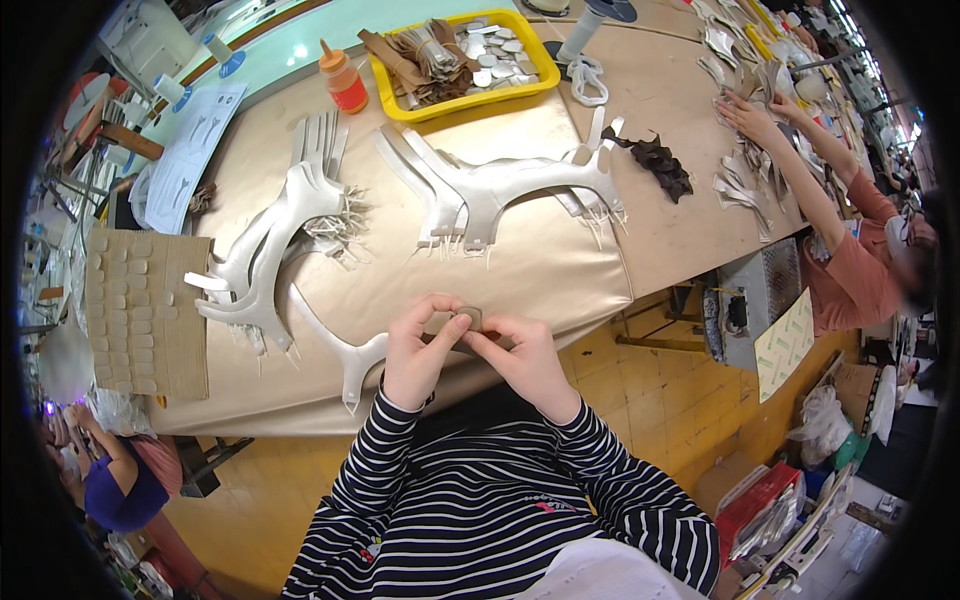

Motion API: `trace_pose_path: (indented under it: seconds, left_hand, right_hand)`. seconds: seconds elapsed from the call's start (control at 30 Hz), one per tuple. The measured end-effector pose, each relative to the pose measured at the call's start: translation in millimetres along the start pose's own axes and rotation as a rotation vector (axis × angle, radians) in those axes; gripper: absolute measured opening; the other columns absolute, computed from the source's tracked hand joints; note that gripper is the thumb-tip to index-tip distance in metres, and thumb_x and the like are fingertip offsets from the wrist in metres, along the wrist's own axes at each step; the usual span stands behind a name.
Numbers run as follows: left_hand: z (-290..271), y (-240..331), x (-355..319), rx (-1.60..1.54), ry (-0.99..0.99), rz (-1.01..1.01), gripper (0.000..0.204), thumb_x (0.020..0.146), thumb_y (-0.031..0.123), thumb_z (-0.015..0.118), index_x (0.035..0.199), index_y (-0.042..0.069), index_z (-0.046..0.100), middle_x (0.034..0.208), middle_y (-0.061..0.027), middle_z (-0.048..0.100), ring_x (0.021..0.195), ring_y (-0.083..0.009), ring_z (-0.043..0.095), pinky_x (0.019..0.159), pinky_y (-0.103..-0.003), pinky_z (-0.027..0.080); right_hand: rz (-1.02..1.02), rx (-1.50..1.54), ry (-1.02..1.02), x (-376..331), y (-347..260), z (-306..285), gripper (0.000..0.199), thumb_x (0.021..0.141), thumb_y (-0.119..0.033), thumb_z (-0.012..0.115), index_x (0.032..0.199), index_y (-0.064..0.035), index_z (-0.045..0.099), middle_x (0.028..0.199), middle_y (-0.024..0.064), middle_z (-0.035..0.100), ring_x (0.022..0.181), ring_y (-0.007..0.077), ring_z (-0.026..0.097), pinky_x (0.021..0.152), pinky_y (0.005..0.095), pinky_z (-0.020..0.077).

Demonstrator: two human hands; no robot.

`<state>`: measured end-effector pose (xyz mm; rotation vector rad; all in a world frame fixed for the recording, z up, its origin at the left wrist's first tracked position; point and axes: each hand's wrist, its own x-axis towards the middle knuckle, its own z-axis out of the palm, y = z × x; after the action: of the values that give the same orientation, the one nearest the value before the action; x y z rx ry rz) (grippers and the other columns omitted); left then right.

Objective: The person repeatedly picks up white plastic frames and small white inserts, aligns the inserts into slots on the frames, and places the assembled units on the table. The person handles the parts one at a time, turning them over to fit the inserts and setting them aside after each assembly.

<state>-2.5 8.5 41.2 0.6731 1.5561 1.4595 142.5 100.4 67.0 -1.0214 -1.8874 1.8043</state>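
In the head view, the left hand (pixel 418 352) and the right hand (pixel 522 356) are meeting just above the near edge of the table (pixel 560 270), both in striped sleeves. Between them they are pinching a small tan oval piece (pixel 470 318), the left thumb and fingers pressing it from one side, the right fingertips closing on it from the other (its underside is hidden). Just left of the left hand, a silvery cut strap piece (pixel 345 355) is lying on the beige cover, with a pile of similar silver pieces (pixel 270 240) beyond it and another pile (pixel 500 185) farther back. A yellow tray (pixel 455 105) of brown strips and pale ovals is sitting at the far side, an orange bottle (pixel 343 80) beside it. A card of tan ovals (pixel 140 310) is resting at the left. At the right, another person's hand (pixel 750 118) is sorting pieces.
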Motion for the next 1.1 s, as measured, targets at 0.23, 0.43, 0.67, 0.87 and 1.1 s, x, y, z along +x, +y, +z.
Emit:
trace_pose_path:
  seconds: [0.23,0.43,0.67,0.87,1.1]
  left_hand:
    - [13.8,-33.0,36.2,0.641,0.216,0.354,0.032,0.089,0.015,0.073,0.117,0.001,0.066,0.119,-0.0164,0.067,0.117,-0.0350,0.058,0.106,-0.045,0.040]
    - [13.3,-33.5,18.1,0.663,0.310,0.416,0.055,0.090,0.012,0.071,0.141,0.001,0.054,0.132,-0.0193,0.061,0.129,-0.0375,0.053,0.113,-0.045,0.036]
    - [-9.4,-19.9,-3.6,0.222,0.242,0.123,0.034,0.099,0.008,0.063,0.131,-0.002,0.060,0.104,-0.0102,0.074,0.096,-0.0182,0.070,0.091,-0.032,0.053]
    - [-6.1,0.8,-4.9,0.327,0.231,0.221,0.026,0.099,0.008,0.062,0.123,-0.002,0.066,0.100,-0.0119,0.075,0.096,-0.0187,0.071,0.091,-0.031,0.052]
    - [-0.6,4.9,-6.4,0.336,0.192,0.250,0.022,0.096,0.005,0.064,0.116,-0.001,0.070,0.100,-0.0127,0.075,0.097,-0.0209,0.071,0.089,-0.032,0.053]
  right_hand:
    - [-0.268,-0.428,0.511,63.5,33.9,-78.9,0.037,0.095,-0.026,0.070,0.119,0.0027,0.069,0.121,0.0215,0.067,0.113,0.0334,0.062,0.100,0.0410,0.0474]
    - [-0.178,-0.843,0.823,129.1,78.0,-141.6,0.038,0.094,-0.021,0.071,0.119,0.0077,0.067,0.131,0.0216,0.059,0.127,0.0359,0.050,0.108,0.0429,0.0401]
    - [-0.238,-0.015,0.799,90.0,36.9,-117.7,0.027,0.094,-0.007,0.072,0.115,0.0095,0.067,0.113,0.0147,0.068,0.098,0.0212,0.065,0.088,0.0305,0.0514]
    - [-0.356,0.259,0.773,44.6,-12.0,-87.8,0.022,0.095,-0.002,0.070,0.114,0.0094,0.067,0.095,0.0097,0.072,0.077,0.0118,0.065,0.069,0.0242,0.0529]
    - [-0.425,0.585,0.666,24.6,-22.9,-83.6,0.022,0.095,-0.002,0.069,0.114,0.0082,0.068,0.096,0.0112,0.073,0.076,0.0136,0.066,0.062,0.0283,0.0527]
